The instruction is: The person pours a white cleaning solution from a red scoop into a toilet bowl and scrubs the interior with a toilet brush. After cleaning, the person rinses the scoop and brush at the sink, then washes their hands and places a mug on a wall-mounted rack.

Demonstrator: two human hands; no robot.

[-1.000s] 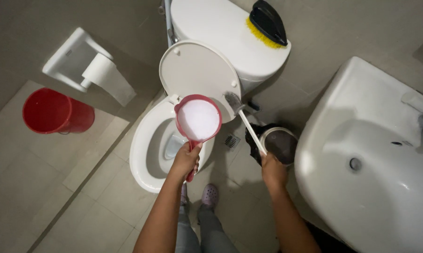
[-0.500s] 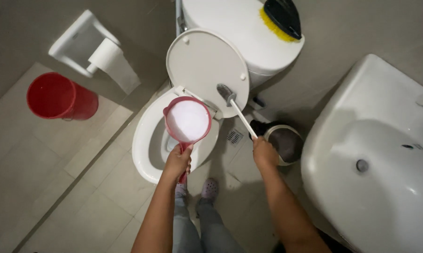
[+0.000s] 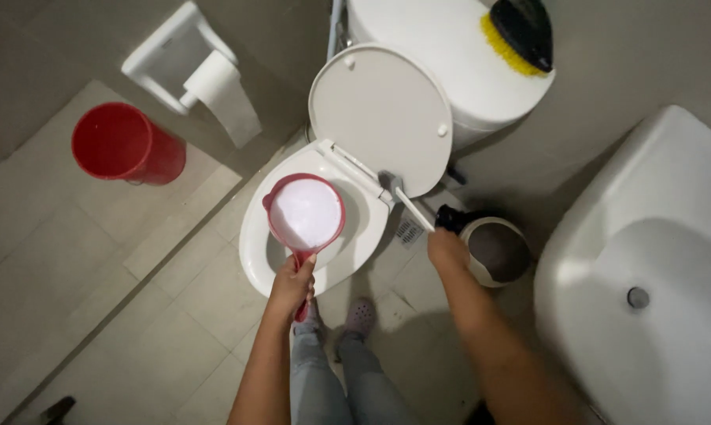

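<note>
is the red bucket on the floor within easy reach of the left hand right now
Probably not: the left hand is busy holding the pink dipper over the toilet bowl, and the red bucket stands well off to its left.

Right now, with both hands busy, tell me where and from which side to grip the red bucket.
Grip the red bucket by its open rim, coming from above. It stands upright on the floor tiles, mouth up, apart from the toilet, with bare floor around it. No handle is visible, so the rim or the tapered wall is the likely hold. The left hand holding the dipper is nearer than the right hand.
</note>
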